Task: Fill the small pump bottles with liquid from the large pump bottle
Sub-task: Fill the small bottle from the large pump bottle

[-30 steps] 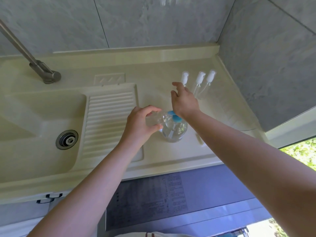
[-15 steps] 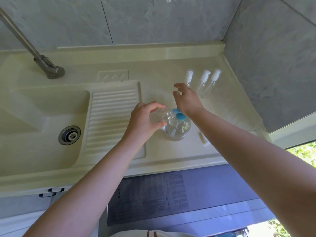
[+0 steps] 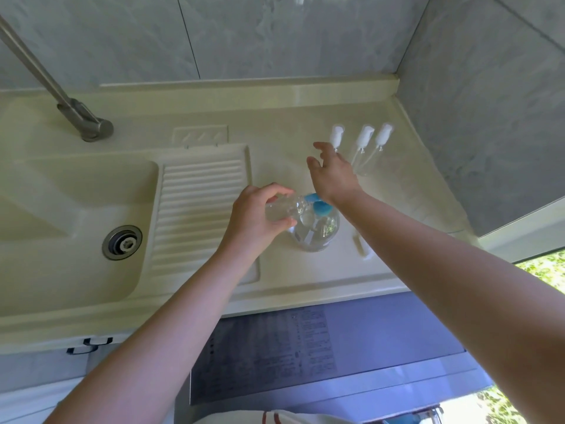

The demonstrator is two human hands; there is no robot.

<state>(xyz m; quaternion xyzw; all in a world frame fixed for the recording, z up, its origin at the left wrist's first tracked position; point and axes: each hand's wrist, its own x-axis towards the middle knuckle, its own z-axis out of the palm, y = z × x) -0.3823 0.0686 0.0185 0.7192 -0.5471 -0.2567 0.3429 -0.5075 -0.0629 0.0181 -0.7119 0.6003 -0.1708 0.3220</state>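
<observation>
The large clear pump bottle (image 3: 318,232) with a blue pump head (image 3: 323,208) stands on the cream counter (image 3: 305,280), partly filled with clear liquid. My left hand (image 3: 255,217) grips a small clear bottle (image 3: 286,209), tilted with its mouth at the blue spout. My right hand (image 3: 333,175) hovers over the pump with its fingers spread, the heel of the palm resting on the pump head. Three small bottles with white caps (image 3: 365,137) stand in a row behind my right hand.
A small white pump part (image 3: 362,244) lies on the counter right of the large bottle. The ribbed drainboard (image 3: 198,209), the sink basin (image 3: 61,215) and a metal tap (image 3: 82,120) are to the left. Grey walls close the back and right.
My view has shifted slightly, so everything sits a little further right in the frame. My right hand's fingers have spread wider above the pump. The left hand still keeps the small bottle at the spout.
</observation>
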